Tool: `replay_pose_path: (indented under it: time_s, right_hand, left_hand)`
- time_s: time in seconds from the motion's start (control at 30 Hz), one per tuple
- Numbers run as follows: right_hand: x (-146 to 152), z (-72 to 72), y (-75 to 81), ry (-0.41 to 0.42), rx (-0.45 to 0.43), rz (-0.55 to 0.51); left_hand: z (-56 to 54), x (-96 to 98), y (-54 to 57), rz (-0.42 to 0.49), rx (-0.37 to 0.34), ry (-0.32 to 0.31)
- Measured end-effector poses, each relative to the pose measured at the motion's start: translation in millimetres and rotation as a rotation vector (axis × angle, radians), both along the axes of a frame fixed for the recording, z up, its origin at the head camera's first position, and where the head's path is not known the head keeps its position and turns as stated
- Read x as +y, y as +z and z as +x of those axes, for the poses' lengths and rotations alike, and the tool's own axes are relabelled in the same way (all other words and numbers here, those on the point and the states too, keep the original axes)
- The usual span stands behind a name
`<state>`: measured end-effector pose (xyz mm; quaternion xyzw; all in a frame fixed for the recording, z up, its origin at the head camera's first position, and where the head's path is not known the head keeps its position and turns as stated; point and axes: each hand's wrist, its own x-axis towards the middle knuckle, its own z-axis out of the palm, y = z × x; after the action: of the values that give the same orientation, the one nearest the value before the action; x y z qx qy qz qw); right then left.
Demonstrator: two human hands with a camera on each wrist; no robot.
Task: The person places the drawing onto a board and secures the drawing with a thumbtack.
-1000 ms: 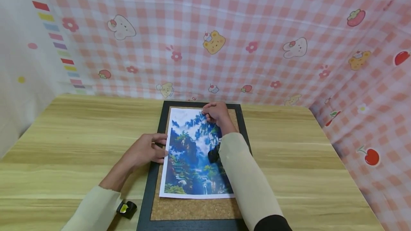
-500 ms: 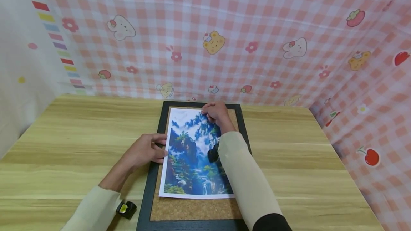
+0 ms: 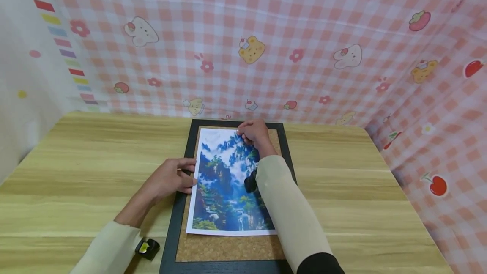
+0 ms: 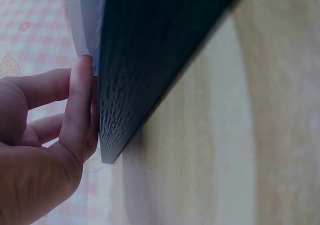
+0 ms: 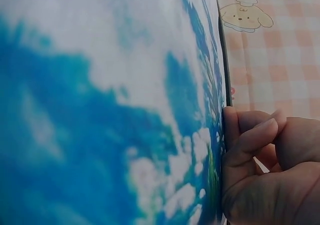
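A printed mountain-and-waterfall picture [image 3: 224, 181] with a white border lies on a cork board [image 3: 232, 249] that has a black frame [image 3: 176, 223]. At the picture's left edge, my left hand [image 3: 169, 178] reaches over the frame and touches the paper with its fingertips. In the left wrist view, one straight finger [image 4: 80, 95] of this hand comes up against the paper's edge. My right hand [image 3: 255, 133] is at the picture's top edge, fingers curled, pinching a small pale thing against the paper. The right wrist view shows its bent fingers [image 5: 250, 145] close to the picture; the pinched thing is hidden there.
The board lies on a wood-grain table [image 3: 106, 168], its far end near a pink checked cloth [image 3: 213, 54] with cartoon prints. Beside the left sleeve [image 3: 110, 244] sits a black wrist camera [image 3: 148, 249]. The right sleeve [image 3: 293, 210] crosses the picture's lower right.
The head view has shifted slightly, so everything appears a little further left. Both hands keep their places on the picture, and the paper lies the same on the board.
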<state>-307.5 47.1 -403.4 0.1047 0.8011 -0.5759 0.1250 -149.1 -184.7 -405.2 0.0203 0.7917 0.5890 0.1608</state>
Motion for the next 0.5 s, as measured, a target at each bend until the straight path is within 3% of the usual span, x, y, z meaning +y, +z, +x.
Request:
replay_pose_path:
  time_s: [0.27, 0.5]
  right_hand:
    - [-4.9, 2.6, -10.1, -0.014, -0.023, 0.035]
    - [0.9, -3.7, -5.8, -0.027, 0.037, 0.039]
  left_hand:
    - [7.1, -2.3, -5.7, -0.014, -0.007, 0.004]
    - [-2.1, 0.9, -1.7, -0.013, 0.008, 0.004]
